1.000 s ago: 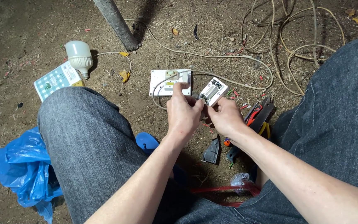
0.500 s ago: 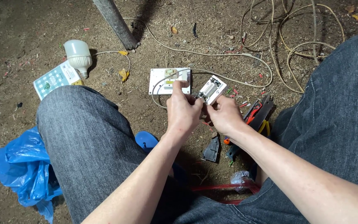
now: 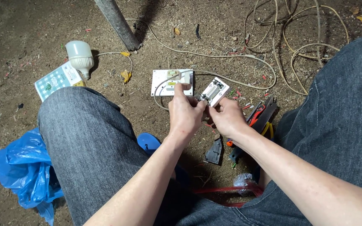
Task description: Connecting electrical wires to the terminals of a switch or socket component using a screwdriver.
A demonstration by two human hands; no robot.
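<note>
- Left hand (image 3: 184,112) — fingers pinched on the near end of a small white switch module (image 3: 215,91), held above the dirt.
- Right hand (image 3: 227,118) — pinches the same module from below.
- White switch plate (image 3: 171,82) lies just behind; pliers (image 3: 261,118) rest at the right.

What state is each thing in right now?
Left hand: pinching the wire at the small white switch module.
Right hand: gripping the small white switch module.
White plate: flat on dirt.
Bulb: lying sideways, unlit.
Pliers: on the ground.
Blue bag: crumpled.
</note>
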